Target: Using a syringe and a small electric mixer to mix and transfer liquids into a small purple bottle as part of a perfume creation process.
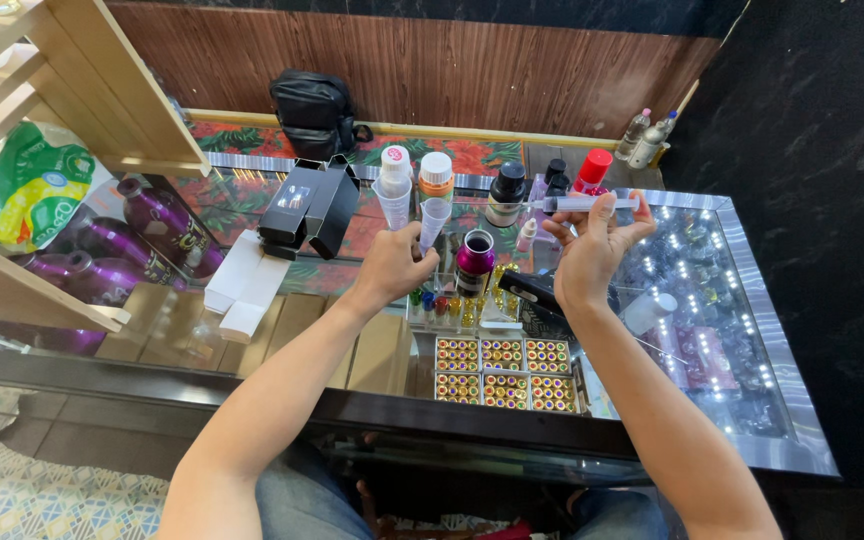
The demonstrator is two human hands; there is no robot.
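While the left hand (392, 268) curls its fingers around a clear funnel (432, 222) over the glass bench (752, 300), the magenta bottle (474, 262) stands open-mouthed just to its right. Further right, the right hand (592, 250) pinches a syringe (587, 203) between thumb and fingers, raised above the bench behind the bottle. The syringe lies level, long axis running left to right, its tip pointing left toward the dark-capped bottles (508, 192). Judged good practice: keep the barrel level and steady, grip it mid-length, and keep the tip clear of neighbouring containers. Trays of small vials (504, 372) sit nearest the viewer.
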